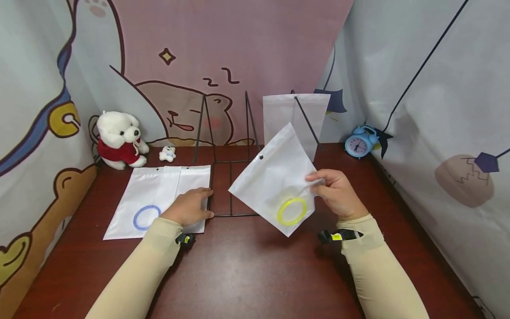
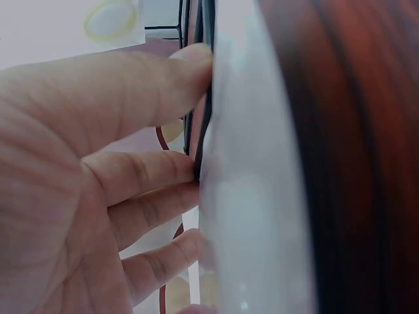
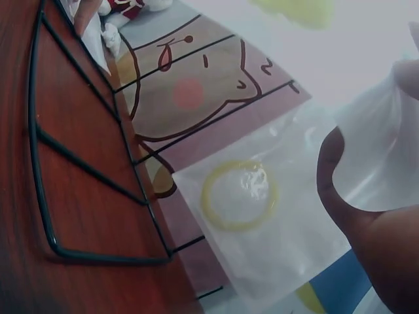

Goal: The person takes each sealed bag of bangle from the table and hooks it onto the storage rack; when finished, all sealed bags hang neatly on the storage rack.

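My right hand [image 1: 336, 192] pinches the right edge of a white flat bag [image 1: 275, 173] between thumb and fingers. The bag is tilted, with a yellow ring [image 1: 292, 212] at its lower corner and a small hole near its top. My left hand [image 1: 189, 206] presses straight fingers and thumb on the left side of the black wire rack [image 1: 231, 186], beside white bags [image 1: 123, 217] lying on the table. A blue ring [image 1: 137, 217] shows on one of these. Behind the held bag, another white bag [image 1: 279, 110] hangs on a rack arm; its yellowish ring [image 3: 208, 199] shows in the right wrist view.
A white plush bear [image 1: 117, 150] in red and a tiny white plush [image 1: 168, 153] sit at the back left. At the back right stands a blue alarm clock [image 1: 358, 144]. Thin wire arms [image 1: 248, 119] rise from the rack. Printed curtains [image 1: 259, 48] surround the dark red table [image 1: 255, 274].
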Motion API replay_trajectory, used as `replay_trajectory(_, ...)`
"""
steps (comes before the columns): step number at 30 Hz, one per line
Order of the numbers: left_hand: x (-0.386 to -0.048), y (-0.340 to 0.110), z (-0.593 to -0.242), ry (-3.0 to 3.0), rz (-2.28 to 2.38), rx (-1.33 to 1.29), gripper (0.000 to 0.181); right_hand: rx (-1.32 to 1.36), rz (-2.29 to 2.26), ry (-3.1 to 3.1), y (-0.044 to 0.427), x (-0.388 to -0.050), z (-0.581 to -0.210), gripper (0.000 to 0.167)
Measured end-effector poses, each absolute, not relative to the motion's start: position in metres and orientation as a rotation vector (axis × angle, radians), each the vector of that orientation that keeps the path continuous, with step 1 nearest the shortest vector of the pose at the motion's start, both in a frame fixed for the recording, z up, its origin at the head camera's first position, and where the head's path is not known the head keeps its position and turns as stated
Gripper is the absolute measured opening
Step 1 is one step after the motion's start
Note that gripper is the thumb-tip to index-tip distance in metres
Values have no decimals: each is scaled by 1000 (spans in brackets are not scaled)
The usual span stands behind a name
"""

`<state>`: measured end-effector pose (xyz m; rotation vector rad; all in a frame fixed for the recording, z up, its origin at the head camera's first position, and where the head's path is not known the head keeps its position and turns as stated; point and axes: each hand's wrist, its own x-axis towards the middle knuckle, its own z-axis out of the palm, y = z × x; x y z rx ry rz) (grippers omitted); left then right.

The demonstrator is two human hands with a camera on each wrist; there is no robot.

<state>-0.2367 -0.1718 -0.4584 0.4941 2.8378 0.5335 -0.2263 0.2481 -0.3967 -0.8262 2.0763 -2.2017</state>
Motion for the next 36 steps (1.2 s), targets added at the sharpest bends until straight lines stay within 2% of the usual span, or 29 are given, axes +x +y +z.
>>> replay_trajectory(12,-237,-173,-460,2832,549,494,75,-776,-2088,2210,245,-222,-391,35)
replay_trajectory(36,-237,-174,-460,2859,538,532,75,-725,-2037,2287,246,-226,-392,32)
